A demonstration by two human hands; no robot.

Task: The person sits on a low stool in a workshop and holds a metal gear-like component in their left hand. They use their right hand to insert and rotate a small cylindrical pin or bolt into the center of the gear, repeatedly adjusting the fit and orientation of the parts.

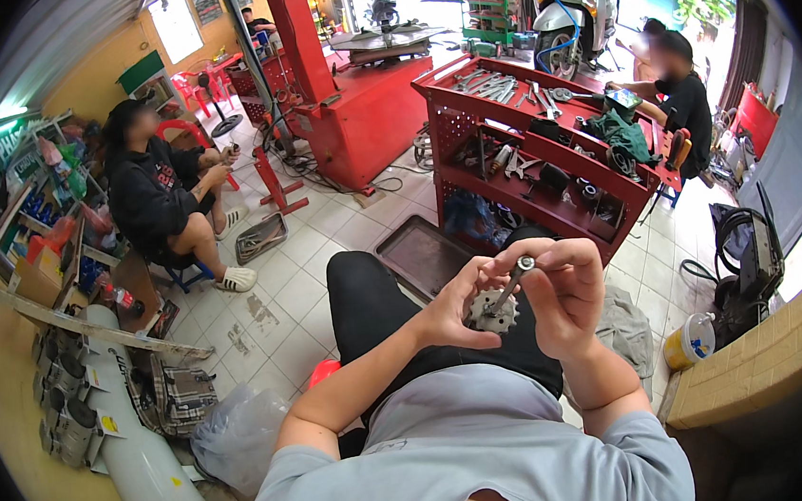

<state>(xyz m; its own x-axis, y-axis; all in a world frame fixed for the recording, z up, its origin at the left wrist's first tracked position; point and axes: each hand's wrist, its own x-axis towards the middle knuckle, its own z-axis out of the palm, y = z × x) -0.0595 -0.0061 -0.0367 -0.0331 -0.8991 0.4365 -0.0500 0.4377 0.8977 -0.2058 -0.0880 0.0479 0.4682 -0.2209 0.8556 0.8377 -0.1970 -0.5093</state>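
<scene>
I sit with both hands raised over my lap. My left hand (452, 309) cups a small toothed metal sprocket (492, 312) from the left and below. My right hand (562, 292) pinches a thin metal tool (515, 277) whose round silver head shows at the fingertips; its shaft angles down into the middle of the sprocket. My black trousers and grey shirt lie beneath the hands.
A red tool cart (545, 157) with wrenches and parts stands ahead. A dark metal tray (420, 254) lies on the tiled floor by my knee. One person sits on a stool at left (168, 199), another by the cart at right (683, 97). A yellow tub (688, 342) stands right.
</scene>
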